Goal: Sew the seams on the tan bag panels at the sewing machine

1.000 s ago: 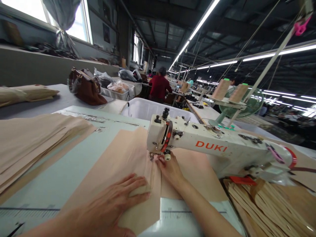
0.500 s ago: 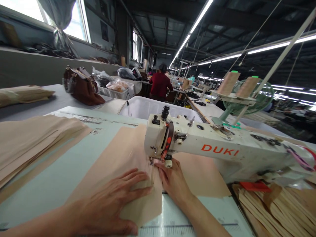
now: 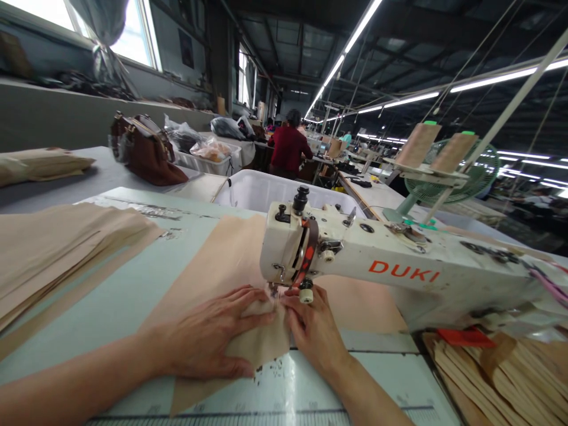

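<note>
A thin, flat beige sheet of leather-like or fabric material (image 3: 217, 266) is lying beneath the needle end of a long white metal sewing machine with orange "DUKI" lettering (image 3: 355, 254). The sheet is looking light and limp, probably creasing readily near the hands and likely needing flat support rather than a hard pinch; its smooth face may be sliding easily. Broad pressure on the body and a light hold along the edge beside the needle are seeming best.

The bare left hand (image 3: 208, 334) is resting palm-down on the sheet, its fingers loosely spread and unclenched. The bare right hand (image 3: 317, 328) is staying close beside the needle, fingers bent at the material; whether they are pinching it, one cannot tell.

The smooth pale-green surface (image 3: 128, 290) is showing dark scuffs and a printed black ruler scale (image 3: 248, 414), and is carrying a layered beige stack of sheets (image 3: 57, 248) at left. Beyond, a person in a dark red top (image 3: 288, 151) is facing away, while white strip lights (image 3: 354, 41) are running overhead.
</note>
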Action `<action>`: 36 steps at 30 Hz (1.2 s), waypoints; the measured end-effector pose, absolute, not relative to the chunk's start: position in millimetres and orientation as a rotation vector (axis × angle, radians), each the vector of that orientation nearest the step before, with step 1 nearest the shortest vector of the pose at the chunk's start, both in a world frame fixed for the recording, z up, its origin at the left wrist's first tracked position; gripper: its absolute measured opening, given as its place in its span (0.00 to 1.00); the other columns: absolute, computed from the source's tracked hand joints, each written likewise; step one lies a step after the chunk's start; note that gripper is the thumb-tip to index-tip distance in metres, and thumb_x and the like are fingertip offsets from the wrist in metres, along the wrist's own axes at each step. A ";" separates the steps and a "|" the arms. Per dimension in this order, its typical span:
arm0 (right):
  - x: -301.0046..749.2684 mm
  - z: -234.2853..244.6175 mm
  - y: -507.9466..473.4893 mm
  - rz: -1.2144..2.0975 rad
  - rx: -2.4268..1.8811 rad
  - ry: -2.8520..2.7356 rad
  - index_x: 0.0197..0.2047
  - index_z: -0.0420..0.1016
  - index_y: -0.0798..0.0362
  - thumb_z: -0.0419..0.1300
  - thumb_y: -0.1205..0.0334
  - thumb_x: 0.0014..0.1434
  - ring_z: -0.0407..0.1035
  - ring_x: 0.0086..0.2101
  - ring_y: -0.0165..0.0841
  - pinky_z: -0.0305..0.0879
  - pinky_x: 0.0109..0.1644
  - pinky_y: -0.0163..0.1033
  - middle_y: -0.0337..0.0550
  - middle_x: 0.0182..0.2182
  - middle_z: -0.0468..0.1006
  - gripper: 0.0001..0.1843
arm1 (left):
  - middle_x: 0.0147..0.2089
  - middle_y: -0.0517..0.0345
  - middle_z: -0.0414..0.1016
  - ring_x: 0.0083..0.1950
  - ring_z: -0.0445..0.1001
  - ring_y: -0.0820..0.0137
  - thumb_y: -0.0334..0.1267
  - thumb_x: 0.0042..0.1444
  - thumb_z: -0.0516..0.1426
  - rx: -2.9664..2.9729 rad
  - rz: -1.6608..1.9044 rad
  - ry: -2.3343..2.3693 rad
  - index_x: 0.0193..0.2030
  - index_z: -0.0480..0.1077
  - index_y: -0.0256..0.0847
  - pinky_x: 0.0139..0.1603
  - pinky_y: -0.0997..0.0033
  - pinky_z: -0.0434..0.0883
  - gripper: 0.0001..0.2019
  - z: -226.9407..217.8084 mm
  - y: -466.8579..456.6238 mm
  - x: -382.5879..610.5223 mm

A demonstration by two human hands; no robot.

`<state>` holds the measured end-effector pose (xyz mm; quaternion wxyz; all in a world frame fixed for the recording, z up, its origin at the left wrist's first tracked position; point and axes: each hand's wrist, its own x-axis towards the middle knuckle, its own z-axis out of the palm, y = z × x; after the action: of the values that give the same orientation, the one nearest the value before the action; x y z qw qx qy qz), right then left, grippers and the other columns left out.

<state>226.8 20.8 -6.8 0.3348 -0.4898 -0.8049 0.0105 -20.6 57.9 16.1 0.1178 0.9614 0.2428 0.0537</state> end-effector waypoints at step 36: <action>226.5 -17.4 31.7 0.021 -1.442 -2.038 0.45 0.78 0.51 0.53 0.70 0.64 0.69 0.46 0.41 0.67 0.53 0.46 0.46 0.43 0.79 0.14 | 0.66 0.49 0.65 0.67 0.63 0.53 0.54 0.59 0.61 2.727 0.378 0.601 0.72 0.56 0.47 0.69 0.52 0.62 0.37 11.8 80.3 -7.9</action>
<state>226.5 31.7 -17.4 0.3171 -0.5477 -0.7742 0.0079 -7.9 80.3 11.8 0.1614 0.9551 0.2104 0.1324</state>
